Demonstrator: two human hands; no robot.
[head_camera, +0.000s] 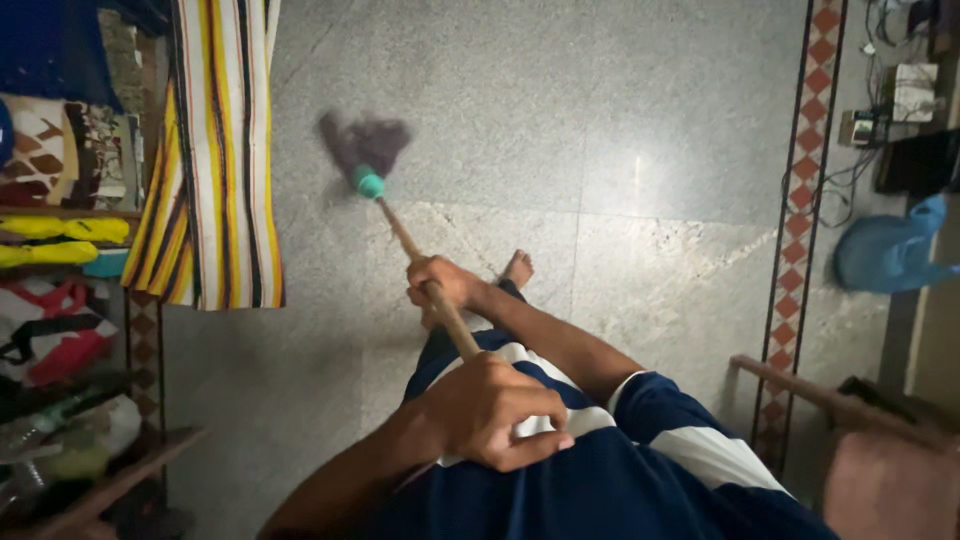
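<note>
seen from above, a person mops a grey stone floor (620, 130). the right hand (440, 285) grips the wooden mop handle (425, 275) midway; the left hand (495, 410) clenches its top. the dark mop head (362, 148), blurred mid-sweep, lies ahead near a striped cloth (215, 150). next likely calls for another stroke.

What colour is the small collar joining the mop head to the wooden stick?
Teal green collar, seen in the head view.

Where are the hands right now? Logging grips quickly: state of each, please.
Left hand: closed around the upper end of the mop handle.
Right hand: closed around the handle further down.
</note>
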